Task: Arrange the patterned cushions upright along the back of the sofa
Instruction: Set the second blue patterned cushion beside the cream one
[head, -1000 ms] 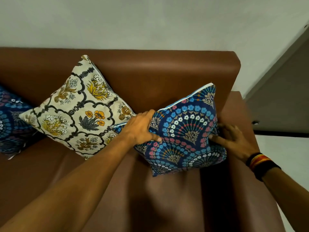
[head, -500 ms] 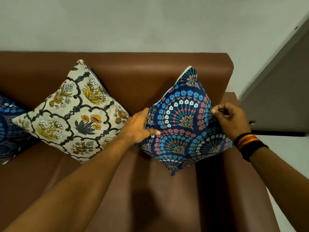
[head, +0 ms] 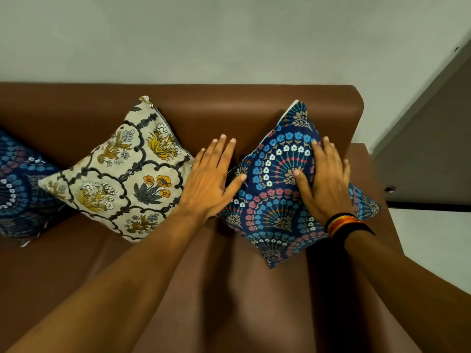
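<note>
A blue fan-patterned cushion [head: 275,200] stands on one corner against the brown sofa back [head: 229,108] at the right end. My right hand [head: 326,179] lies flat on its face, fingers spread. My left hand [head: 214,179] is flat and open at the cushion's left corner, its thumb touching the fabric. A cream floral cushion [head: 127,179] leans on its corner against the back, just left of my left hand. A second blue cushion [head: 20,189] shows partly at the left edge.
The sofa's right armrest [head: 367,164] runs beside the blue cushion. The brown seat [head: 229,301] stretches out in front of the cushions. A grey wall [head: 229,39] rises behind the sofa, and a dark doorway [head: 433,154] lies to the right.
Both hands have let go of the right blue cushion's corners and opened flat. The cushion now rests on its corner against the sofa back, shifted slightly right.
</note>
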Action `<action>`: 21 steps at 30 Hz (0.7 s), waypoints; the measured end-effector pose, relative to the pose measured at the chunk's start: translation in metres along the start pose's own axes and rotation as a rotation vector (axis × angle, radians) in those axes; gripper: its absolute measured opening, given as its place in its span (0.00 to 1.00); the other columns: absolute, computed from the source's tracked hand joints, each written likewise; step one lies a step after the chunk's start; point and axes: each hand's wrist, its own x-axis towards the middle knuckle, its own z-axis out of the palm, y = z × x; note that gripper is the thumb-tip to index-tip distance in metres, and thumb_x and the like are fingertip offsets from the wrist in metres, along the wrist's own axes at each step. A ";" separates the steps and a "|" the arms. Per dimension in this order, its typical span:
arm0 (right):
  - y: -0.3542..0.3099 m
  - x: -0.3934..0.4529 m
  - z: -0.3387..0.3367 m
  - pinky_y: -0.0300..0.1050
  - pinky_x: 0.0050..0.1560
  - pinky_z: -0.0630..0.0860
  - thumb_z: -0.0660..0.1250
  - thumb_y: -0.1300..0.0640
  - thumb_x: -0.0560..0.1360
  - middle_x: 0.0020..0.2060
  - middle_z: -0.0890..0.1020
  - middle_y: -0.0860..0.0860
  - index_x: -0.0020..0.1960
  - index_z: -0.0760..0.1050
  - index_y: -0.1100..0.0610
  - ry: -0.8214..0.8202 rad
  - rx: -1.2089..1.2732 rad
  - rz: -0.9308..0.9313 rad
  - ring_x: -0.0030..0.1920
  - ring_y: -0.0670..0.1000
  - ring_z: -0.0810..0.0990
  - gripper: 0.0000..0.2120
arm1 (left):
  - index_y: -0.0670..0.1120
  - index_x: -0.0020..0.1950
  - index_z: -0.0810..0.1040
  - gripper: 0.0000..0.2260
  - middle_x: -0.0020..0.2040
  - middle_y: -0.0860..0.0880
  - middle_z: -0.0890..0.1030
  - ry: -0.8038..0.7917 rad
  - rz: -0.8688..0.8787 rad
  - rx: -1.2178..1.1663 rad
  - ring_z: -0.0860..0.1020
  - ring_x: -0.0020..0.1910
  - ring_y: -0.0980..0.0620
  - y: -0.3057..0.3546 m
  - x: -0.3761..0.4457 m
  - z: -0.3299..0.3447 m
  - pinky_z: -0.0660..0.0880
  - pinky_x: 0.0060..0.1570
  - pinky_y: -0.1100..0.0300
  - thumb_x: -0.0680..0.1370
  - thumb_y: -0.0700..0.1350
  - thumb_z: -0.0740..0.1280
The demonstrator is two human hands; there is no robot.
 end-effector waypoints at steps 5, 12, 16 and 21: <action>0.011 0.008 -0.005 0.66 0.73 0.65 0.68 0.25 0.68 0.76 0.69 0.52 0.80 0.55 0.50 -0.033 0.210 0.208 0.74 0.57 0.70 0.51 | 0.47 0.88 0.53 0.47 0.87 0.43 0.60 -0.270 -0.191 -0.144 0.59 0.85 0.43 -0.015 -0.014 -0.002 0.57 0.84 0.43 0.78 0.66 0.71; 0.048 0.022 -0.021 0.51 0.60 0.77 0.83 0.48 0.59 0.66 0.76 0.50 0.79 0.56 0.50 -0.437 0.490 0.425 0.58 0.52 0.79 0.56 | 0.46 0.86 0.51 0.66 0.80 0.41 0.69 -0.544 -0.255 -0.114 0.69 0.79 0.38 -0.020 0.006 0.040 0.65 0.79 0.41 0.60 0.61 0.87; 0.044 0.026 -0.019 0.50 0.58 0.79 0.83 0.45 0.54 0.61 0.80 0.46 0.72 0.65 0.52 -0.386 0.536 0.365 0.55 0.45 0.81 0.51 | 0.45 0.74 0.65 0.49 0.69 0.43 0.77 -0.422 -0.237 -0.089 0.76 0.68 0.41 -0.010 0.007 0.047 0.73 0.70 0.46 0.62 0.58 0.87; 0.042 0.025 -0.027 0.46 0.55 0.80 0.83 0.45 0.55 0.58 0.81 0.43 0.66 0.67 0.48 -0.322 0.588 0.325 0.55 0.43 0.82 0.44 | 0.45 0.75 0.65 0.47 0.68 0.45 0.76 -0.294 -0.168 -0.055 0.74 0.68 0.43 -0.010 0.004 0.037 0.69 0.72 0.49 0.64 0.59 0.86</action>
